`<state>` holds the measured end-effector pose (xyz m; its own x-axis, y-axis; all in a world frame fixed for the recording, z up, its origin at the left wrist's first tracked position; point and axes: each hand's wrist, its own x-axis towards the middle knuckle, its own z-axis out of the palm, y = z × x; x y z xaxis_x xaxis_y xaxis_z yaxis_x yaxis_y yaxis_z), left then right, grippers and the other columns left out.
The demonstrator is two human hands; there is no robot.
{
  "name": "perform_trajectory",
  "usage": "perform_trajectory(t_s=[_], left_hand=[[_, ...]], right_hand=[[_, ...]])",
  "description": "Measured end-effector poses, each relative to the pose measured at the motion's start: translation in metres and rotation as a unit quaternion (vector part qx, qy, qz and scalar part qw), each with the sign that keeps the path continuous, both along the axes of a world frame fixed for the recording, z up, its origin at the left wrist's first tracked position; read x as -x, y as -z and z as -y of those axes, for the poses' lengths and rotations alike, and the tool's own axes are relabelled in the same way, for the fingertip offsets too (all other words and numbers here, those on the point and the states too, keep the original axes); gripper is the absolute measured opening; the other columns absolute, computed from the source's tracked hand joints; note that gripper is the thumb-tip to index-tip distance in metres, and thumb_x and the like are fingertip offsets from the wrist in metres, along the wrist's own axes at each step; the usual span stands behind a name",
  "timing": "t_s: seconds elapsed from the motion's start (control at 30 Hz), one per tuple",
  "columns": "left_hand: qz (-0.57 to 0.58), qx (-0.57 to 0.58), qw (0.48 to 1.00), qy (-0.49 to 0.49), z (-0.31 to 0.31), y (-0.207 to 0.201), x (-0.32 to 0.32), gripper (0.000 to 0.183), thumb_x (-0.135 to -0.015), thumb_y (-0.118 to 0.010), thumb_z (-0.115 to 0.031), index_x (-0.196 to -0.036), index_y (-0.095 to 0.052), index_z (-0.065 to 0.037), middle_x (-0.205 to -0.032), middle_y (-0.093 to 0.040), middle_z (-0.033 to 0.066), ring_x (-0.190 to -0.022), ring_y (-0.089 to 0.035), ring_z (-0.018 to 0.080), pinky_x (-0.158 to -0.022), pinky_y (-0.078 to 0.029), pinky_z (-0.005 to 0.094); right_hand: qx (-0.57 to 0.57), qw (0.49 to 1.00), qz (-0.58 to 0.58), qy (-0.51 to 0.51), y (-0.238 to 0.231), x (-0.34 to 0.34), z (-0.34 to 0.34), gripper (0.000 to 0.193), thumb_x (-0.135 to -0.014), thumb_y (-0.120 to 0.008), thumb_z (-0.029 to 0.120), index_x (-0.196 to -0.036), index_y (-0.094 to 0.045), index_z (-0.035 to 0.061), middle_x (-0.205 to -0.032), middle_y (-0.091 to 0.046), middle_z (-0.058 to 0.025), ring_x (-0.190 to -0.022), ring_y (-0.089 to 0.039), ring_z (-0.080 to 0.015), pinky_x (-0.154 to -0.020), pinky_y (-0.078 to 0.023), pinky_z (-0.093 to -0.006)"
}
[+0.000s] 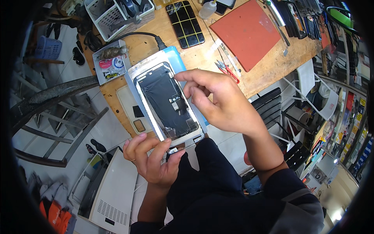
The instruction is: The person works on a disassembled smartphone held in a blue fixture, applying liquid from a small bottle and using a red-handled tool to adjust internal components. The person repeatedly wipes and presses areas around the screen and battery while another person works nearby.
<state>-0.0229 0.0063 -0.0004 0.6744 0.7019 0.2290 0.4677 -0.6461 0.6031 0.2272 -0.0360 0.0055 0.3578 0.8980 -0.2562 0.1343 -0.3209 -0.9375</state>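
Note:
A phone screen (165, 103), its dark inner side and flex cables facing up, lies on a flat blue-and-white heating plate (177, 58). My right hand (220, 97) reaches over from the right. Its index fingertip touches the screen's upper right edge; the thumb and other fingers are bent but apart, with nothing visible between them. At the lower left corner my left hand (154, 158) is closed, thumb against fingers. A dark thin edge with a small white tag (173, 150) shows at its fingertips; what exactly it grips is unclear.
On the wooden bench (144, 48) are a dark phone with yellow tape lines (185, 24), a red mat (247, 33), red-handled snips (227, 71), a small bottle (207, 9), a white basket (117, 19) and a box of spools (111, 62). A black cord (138, 34) meets the plate.

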Motion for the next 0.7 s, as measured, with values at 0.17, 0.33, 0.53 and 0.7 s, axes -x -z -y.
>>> perform_trajectory(t_s=[0.17,0.33,0.53,0.7], left_hand=[[-0.007,0.004,1.0,-0.001,0.0,0.0,0.001,0.042,-0.096,-0.08,-0.057,-0.112,-0.076,-0.018,-0.11,-0.064,0.0026,-0.129,-0.055,0.0299,-0.119,-0.03,0.0578],[-0.006,0.001,1.0,-0.003,-0.002,-0.002,0.0,0.043,-0.096,-0.08,-0.058,-0.113,-0.075,-0.018,-0.111,-0.063,0.0022,-0.128,-0.054,0.0294,-0.12,-0.03,0.0578],[-0.013,-0.024,0.999,0.019,-0.006,-0.003,-0.001,0.038,-0.09,-0.091,-0.026,-0.118,-0.072,-0.009,-0.112,-0.065,0.0077,-0.127,-0.057,0.0339,-0.116,-0.037,0.0576],[-0.009,-0.065,0.998,-0.023,-0.013,0.013,-0.008,0.032,-0.089,-0.09,-0.016,-0.116,-0.073,-0.01,-0.11,-0.068,0.0052,-0.119,-0.064,0.0304,-0.116,-0.035,0.0569]], right_hand=[[-0.084,0.993,0.051,-0.071,0.006,-0.01,0.008,0.048,-0.092,-0.067,-0.011,-0.139,-0.069,-0.003,-0.104,-0.071,-0.0089,-0.094,-0.069,-0.0175,-0.083,-0.057,-0.0317],[-0.159,0.969,0.178,-0.067,0.019,-0.01,0.001,0.047,-0.086,-0.077,-0.007,-0.132,-0.072,-0.002,-0.104,-0.071,-0.01,-0.092,-0.071,-0.0264,-0.082,-0.058,-0.0353],[-0.254,0.892,0.37,-0.055,0.038,-0.016,-0.007,0.037,-0.08,-0.086,-0.001,-0.116,-0.077,0.0002,-0.105,-0.073,-0.0105,-0.091,-0.072,-0.0284,-0.078,-0.059,-0.0382],[-0.304,0.859,0.412,-0.013,0.051,-0.013,-0.012,0.032,-0.078,-0.083,0.008,-0.109,-0.076,0.0012,-0.109,-0.075,-0.0114,-0.092,-0.073,-0.0262,-0.078,-0.061,-0.0398]])
